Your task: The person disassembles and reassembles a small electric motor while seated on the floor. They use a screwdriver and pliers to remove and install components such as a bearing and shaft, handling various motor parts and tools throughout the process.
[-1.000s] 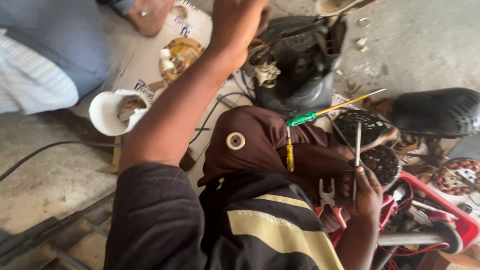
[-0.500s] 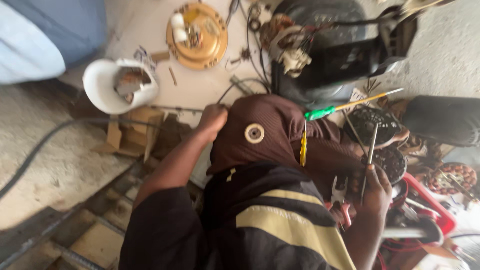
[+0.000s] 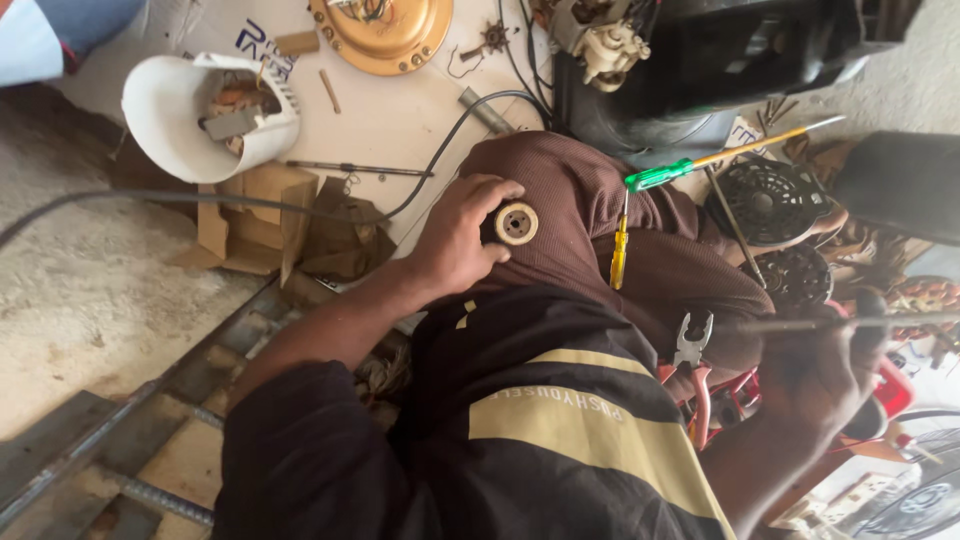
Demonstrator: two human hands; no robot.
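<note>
Left hand (image 3: 455,245) fingers grip round bearing (image 3: 515,222) (on knee); right hand (image 3: 820,375) seemingly holds rod (image 3: 840,322).

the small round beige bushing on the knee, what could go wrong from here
The small round beige bushing sits on a sloping brown-trousered knee, pinched only by the left hand; it could roll off. The yellow-handled screwdriver and green-handled screwdriver lie loose on the lap and may slide. The right hand looks blurred.
</note>
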